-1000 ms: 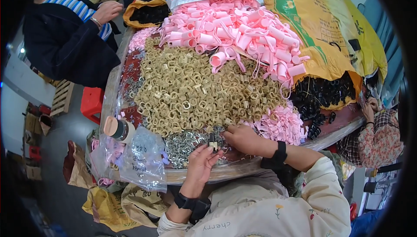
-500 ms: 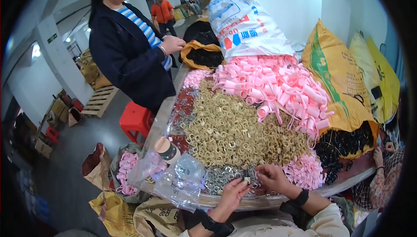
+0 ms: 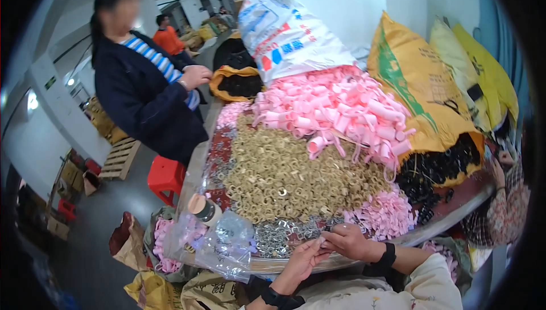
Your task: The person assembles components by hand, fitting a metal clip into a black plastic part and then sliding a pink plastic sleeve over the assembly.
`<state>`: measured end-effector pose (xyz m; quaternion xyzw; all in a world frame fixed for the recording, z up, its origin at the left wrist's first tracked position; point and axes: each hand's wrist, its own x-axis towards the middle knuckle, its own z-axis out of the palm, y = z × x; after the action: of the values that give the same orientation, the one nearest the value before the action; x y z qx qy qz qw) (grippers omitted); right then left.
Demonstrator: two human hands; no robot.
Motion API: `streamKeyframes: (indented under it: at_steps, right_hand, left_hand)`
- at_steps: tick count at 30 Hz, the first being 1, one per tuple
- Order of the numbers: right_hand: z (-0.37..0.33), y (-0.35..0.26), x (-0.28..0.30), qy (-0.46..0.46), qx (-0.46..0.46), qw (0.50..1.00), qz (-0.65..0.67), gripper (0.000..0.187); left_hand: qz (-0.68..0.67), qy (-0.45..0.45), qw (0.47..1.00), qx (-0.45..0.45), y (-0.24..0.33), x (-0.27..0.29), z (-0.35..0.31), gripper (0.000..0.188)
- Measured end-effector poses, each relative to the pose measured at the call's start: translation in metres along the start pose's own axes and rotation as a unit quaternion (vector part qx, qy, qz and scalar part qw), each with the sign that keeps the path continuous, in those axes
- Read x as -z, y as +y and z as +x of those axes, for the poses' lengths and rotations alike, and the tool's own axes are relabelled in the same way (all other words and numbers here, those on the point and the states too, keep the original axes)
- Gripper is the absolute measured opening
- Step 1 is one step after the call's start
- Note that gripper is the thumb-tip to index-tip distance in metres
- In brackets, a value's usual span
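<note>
At the near edge of the table my left hand and my right hand meet, fingertips pinched together. What lies between them is small and mostly covered by the fingers; I cannot make out its kind. Just beyond and left of them is a heap of small silver metal pieces. Behind that spreads a wide pile of gold-coloured ring-like pieces. Small pink pieces are heaped to the right of my right hand.
Pink tubular parts spill from a white sack. A yellow sack at right holds black parts. A jar and clear plastic bag are at left. One person stands across; another is at right.
My hands have come together; before, they were slightly apart, with a small gold-coloured piece showing in my left fingers. The view has shifted, so the table's contents appear farther left.
</note>
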<state>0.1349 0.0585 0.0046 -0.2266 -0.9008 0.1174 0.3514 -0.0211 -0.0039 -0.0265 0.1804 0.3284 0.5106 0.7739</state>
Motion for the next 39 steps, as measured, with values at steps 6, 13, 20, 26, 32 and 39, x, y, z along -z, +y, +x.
streamKeyframes:
  at_steps: [6, 13, 20, 26, 32, 39]
  right_hand:
    - [-0.006, 0.028, 0.006, -0.01, 0.011, 1.0, -0.002, 0.019]
    - [0.048, 0.15, 0.062, 0.183, -0.21, 0.921, -0.271, 0.017]
    - [0.059, 0.225, 0.057, 0.096, -0.405, 0.881, -0.224, 0.032]
    - [0.055, 0.211, 0.06, 0.131, -0.343, 0.914, -0.175, 0.033]
    - [0.027, 0.136, 0.082, 0.148, -0.288, 0.946, -0.029, 0.037]
    - [-0.004, 0.099, 0.08, 0.226, -0.293, 0.804, 0.465, 0.03]
  left_hand:
    - [0.012, 0.002, 0.999, 0.034, -0.008, 0.011, 0.021, 0.02]
    - [0.056, 0.022, 0.998, -0.003, -0.001, 0.024, 0.028, 0.02]
    - [0.063, 0.037, 0.997, -0.005, -0.003, 0.014, 0.027, 0.023]
    - [0.048, 0.025, 0.998, -0.021, -0.003, 0.012, 0.024, 0.027]
    - [0.043, 0.035, 0.997, -0.053, 0.001, 0.011, 0.009, 0.025]
    - [0.045, 0.022, 0.997, -0.051, 0.012, -0.005, 0.011, 0.023]
